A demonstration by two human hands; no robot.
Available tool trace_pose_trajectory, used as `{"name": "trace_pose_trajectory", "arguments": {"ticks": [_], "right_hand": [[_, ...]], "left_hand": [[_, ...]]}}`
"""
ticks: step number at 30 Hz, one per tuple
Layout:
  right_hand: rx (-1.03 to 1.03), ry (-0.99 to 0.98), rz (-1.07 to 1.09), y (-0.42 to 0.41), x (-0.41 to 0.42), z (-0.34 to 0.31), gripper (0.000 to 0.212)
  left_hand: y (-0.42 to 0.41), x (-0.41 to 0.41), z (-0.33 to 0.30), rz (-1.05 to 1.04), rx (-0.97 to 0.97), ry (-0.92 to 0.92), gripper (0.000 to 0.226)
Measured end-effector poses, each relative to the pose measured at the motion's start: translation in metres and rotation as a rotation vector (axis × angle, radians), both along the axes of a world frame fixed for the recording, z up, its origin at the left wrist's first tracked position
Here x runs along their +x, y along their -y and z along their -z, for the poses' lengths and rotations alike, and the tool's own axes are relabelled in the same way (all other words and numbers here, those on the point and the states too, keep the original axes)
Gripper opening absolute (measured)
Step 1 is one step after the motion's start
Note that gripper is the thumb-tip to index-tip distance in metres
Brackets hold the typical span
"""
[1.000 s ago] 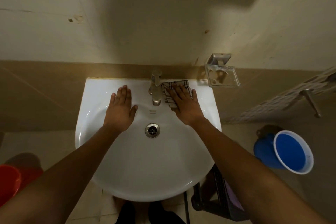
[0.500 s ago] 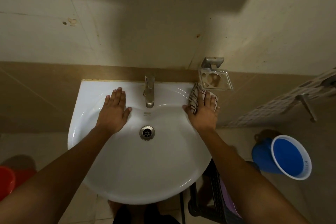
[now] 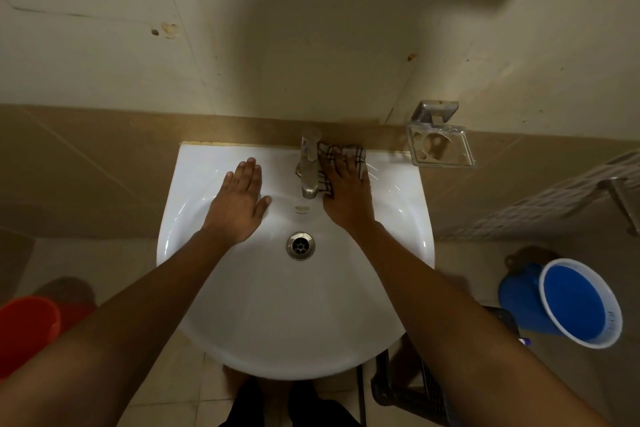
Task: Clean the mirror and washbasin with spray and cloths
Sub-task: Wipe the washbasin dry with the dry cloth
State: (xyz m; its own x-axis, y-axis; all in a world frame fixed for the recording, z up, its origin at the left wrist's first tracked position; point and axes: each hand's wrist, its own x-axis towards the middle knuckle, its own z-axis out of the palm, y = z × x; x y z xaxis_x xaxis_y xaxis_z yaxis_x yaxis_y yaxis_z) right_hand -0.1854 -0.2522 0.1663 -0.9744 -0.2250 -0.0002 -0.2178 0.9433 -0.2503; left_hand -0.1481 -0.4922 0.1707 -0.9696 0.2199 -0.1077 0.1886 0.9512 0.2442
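Observation:
The white washbasin (image 3: 263,315) fills the middle of the view, with a metal drain (image 3: 300,245) and a steel tap (image 3: 309,168) at its back rim. A checked cloth (image 3: 341,153) lies on the back ledge just right of the tap. My right hand (image 3: 347,191) presses flat on the cloth with straight fingers. Left of the tap, my left hand (image 3: 239,203) rests flat on the basin's ledge, fingers straight, holding nothing. No mirror or spray bottle shows.
A clear soap holder (image 3: 440,142) is fixed to the wall right of the basin. A blue bucket (image 3: 561,302) stands on the floor at right, a red bucket (image 3: 26,329) at left. A dark stool (image 3: 433,392) sits under my right arm.
My right hand slid the cloth from the basin's right rim back to the ledge beside the tap. The left hand stayed flat on the left ledge.

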Motion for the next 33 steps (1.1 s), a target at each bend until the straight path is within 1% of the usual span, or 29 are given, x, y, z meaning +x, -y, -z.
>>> {"name": "trace_pose_trajectory", "arguments": {"ticks": [5,9,10,13,17,20,23,26,29,31,33], "right_hand": [[-0.112,-0.116,0.071,0.012,0.039,0.007,0.074],[-0.280,-0.041,0.086,0.043,0.077,0.006,0.079],[-0.292,-0.056,0.067,0.054,0.081,0.006,0.080],[-0.229,-0.103,-0.025,0.088,0.079,0.010,0.075],[-0.182,-0.048,-0.130,0.129,0.058,0.004,0.076],[-0.092,0.019,-0.154,0.143,0.030,-0.006,0.077],[-0.059,0.044,-0.067,0.140,0.015,-0.012,0.077],[-0.086,-0.042,0.079,0.135,0.021,-0.006,0.075],[-0.079,-0.090,0.151,0.141,0.033,0.002,0.077],[-0.086,-0.045,0.230,0.156,0.033,-0.002,0.080],[-0.094,0.041,0.300,0.175,0.027,-0.006,0.081]], "left_hand": [[0.019,0.001,-0.008,0.006,-0.035,-0.042,0.071],[0.042,0.002,-0.015,-0.025,-0.059,-0.070,0.069],[0.049,0.002,-0.016,-0.033,-0.064,-0.071,0.069],[0.067,0.002,-0.017,-0.040,-0.057,-0.062,0.071],[0.088,0.005,-0.014,-0.045,-0.041,-0.053,0.066],[0.101,0.006,-0.011,-0.048,-0.024,-0.041,0.065],[0.106,0.007,-0.009,-0.049,0.001,-0.035,0.060],[0.108,0.006,-0.008,-0.042,0.008,-0.026,0.059],[0.113,0.005,-0.005,-0.032,-0.019,-0.017,0.060],[0.116,0.005,-0.004,-0.024,-0.021,-0.010,0.061],[0.118,0.006,-0.003,-0.030,-0.014,-0.001,0.061]]}}
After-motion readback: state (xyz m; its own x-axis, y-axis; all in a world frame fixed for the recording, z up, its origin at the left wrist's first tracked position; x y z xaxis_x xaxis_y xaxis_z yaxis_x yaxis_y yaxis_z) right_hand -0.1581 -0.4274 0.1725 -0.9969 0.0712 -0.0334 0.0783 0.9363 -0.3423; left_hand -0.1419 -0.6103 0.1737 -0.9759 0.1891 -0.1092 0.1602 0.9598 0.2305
